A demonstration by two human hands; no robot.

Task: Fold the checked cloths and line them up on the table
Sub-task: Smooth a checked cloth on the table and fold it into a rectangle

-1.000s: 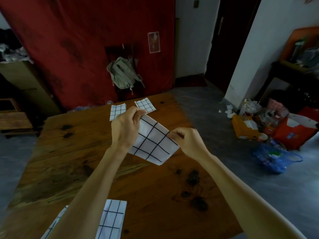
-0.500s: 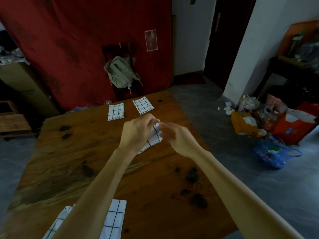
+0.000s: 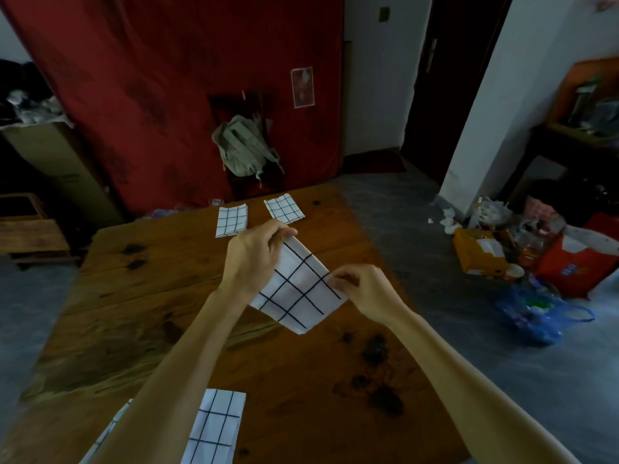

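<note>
No readable text anywhere. Faint blue marks on the red bag [image 3: 572, 266] on the floor at right, too blurred to make out. Small poster [image 3: 302, 87] on the red curtain, picture only, no legible words. White label on the orange box [image 3: 479, 251], blank or too dim to tell. Plain black grid on the checked cloth [image 3: 296, 289], no lettering.
</note>
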